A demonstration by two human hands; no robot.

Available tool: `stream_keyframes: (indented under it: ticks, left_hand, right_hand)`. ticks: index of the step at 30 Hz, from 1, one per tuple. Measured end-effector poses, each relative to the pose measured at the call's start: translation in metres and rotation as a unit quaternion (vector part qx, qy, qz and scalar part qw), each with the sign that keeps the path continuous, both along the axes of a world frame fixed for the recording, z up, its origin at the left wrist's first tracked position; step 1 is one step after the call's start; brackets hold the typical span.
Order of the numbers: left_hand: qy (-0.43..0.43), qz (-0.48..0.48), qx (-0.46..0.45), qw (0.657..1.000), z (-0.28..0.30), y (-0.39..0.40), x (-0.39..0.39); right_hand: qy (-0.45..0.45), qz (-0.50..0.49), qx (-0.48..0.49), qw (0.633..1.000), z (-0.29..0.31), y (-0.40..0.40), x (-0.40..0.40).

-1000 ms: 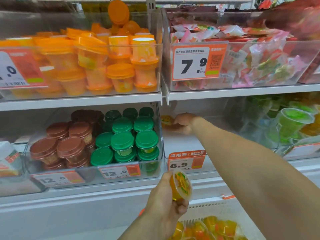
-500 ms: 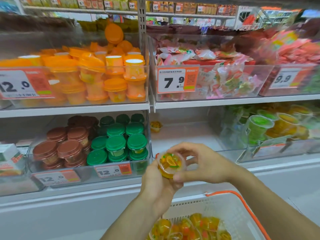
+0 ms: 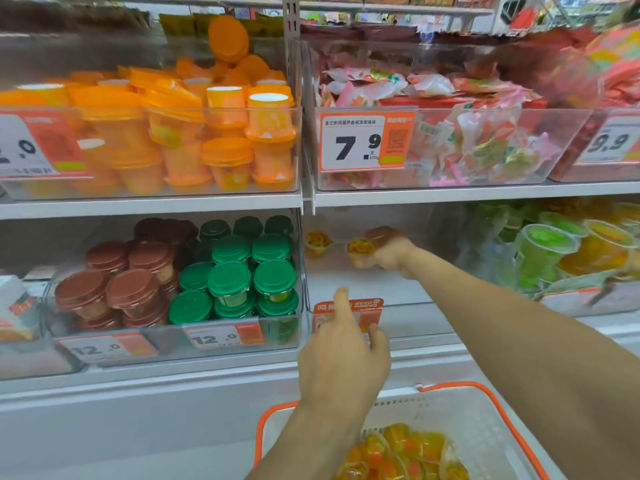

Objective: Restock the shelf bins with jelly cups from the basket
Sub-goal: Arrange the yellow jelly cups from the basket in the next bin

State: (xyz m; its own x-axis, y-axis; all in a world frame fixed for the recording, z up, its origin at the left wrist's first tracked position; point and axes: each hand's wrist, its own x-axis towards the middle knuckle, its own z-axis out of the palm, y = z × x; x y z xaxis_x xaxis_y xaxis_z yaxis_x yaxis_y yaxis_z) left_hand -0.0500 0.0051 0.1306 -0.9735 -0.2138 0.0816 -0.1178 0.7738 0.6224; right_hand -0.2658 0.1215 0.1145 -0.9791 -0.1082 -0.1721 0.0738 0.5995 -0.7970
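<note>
My right hand (image 3: 388, 252) reaches deep into the clear middle bin (image 3: 408, 320) on the lower shelf and grips a small orange jelly cup (image 3: 360, 249) near the bin's floor. A second jelly cup (image 3: 317, 242) stands at the bin's back left. My left hand (image 3: 343, 362) hovers in front of that bin's orange price tag (image 3: 367, 306), fingers loose, holding nothing. Below, the white basket (image 3: 485, 427) with an orange rim holds several more jelly cups (image 3: 394, 452).
Left of the bin stands a bin of green-lidded cups (image 3: 235, 282) and brown-lidded cups (image 3: 114, 289). To the right are green and yellow cups (image 3: 554, 251). The upper shelf carries orange cups (image 3: 207, 133) and wrapped sweets (image 3: 467, 133).
My right hand took the jelly cup from my left hand and carried it into the bin. My left hand is now empty and has dropped in front of the price tag.
</note>
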Motion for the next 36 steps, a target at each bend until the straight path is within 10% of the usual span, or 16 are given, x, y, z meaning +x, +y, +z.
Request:
stream_keyframes:
  ticks: [8,15,23,26,29,32,36]
  left_hand:
    - [-0.040,-0.016,-0.030,0.999,0.002,-0.008,-0.023]
    - [-0.022,-0.026,-0.026,0.999,-0.001,-0.008,-0.020]
    - [0.118,-0.098,0.056,0.987,-0.006,0.008,0.011]
    - [0.039,-0.153,-0.022,0.987,-0.049,0.019,0.025]
    - [-0.160,-0.195,-0.081,0.964,-0.119,0.022,0.052]
    - [-0.345,-0.240,-0.063,0.905,-0.205,0.011,0.100]
    - [-0.403,-0.217,-0.058,0.887,-0.320,-0.003,0.161]
  right_hand:
    - [-0.014,-0.043,0.144,0.989,-0.014,-0.027,-0.033]
    - [-0.037,-0.121,-0.030,0.992,-0.015,-0.028,-0.025]
    - [0.236,-0.177,-0.227,0.928,0.026,0.020,0.106]
    - [0.313,-0.263,-0.267,0.873,-0.005,0.036,0.173]
    - [0.212,-0.293,-0.202,0.910,-0.093,0.046,0.220]
    - [-0.027,-0.112,0.036,0.993,-0.199,0.067,0.282]
    - [-0.238,0.044,0.207,0.948,-0.262,0.090,0.361]
